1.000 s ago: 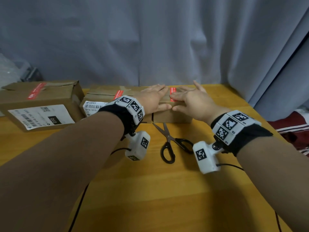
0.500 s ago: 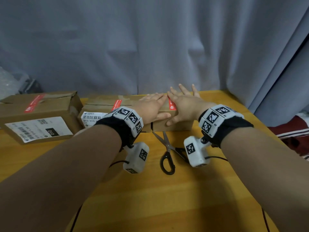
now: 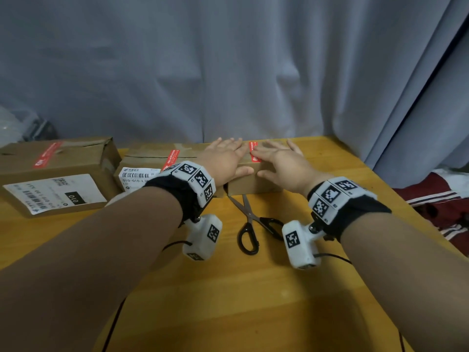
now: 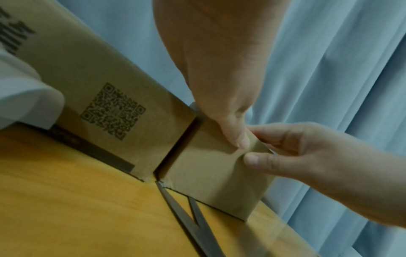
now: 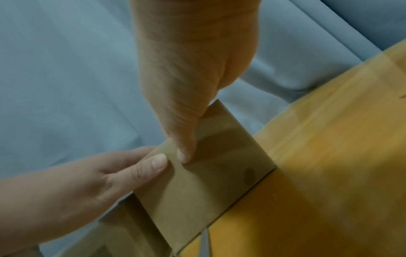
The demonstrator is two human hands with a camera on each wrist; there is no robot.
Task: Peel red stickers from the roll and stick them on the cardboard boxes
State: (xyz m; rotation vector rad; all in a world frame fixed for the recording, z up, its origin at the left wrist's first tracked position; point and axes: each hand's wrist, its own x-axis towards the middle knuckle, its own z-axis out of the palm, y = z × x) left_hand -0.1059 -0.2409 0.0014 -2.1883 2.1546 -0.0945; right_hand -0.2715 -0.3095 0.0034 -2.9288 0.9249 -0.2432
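A small cardboard box (image 3: 253, 185) stands at the table's far middle with a red sticker (image 3: 253, 151) across its top. My left hand (image 3: 223, 158) lies flat on the box top just left of the sticker. My right hand (image 3: 279, 161) lies flat just right of it. Both thumbs hang over the front face, as the left wrist view shows for the left thumb (image 4: 237, 137) and the right wrist view for the right thumb (image 5: 184, 151). Neither hand holds anything. A white roll (image 4: 22, 95) sits by the neighbouring box.
A middle box (image 3: 147, 156) with a red sticker (image 3: 171, 158) touches the small box on its left. A larger box (image 3: 63, 168) with its own red sticker (image 3: 48, 154) stands at far left. Black-handled scissors (image 3: 250, 224) lie just in front. A grey curtain (image 3: 228, 72) hangs behind.
My right hand slid left over the sticker, then back to the right, so the sticker shows between the hands again. My left hand stayed flat on the box.
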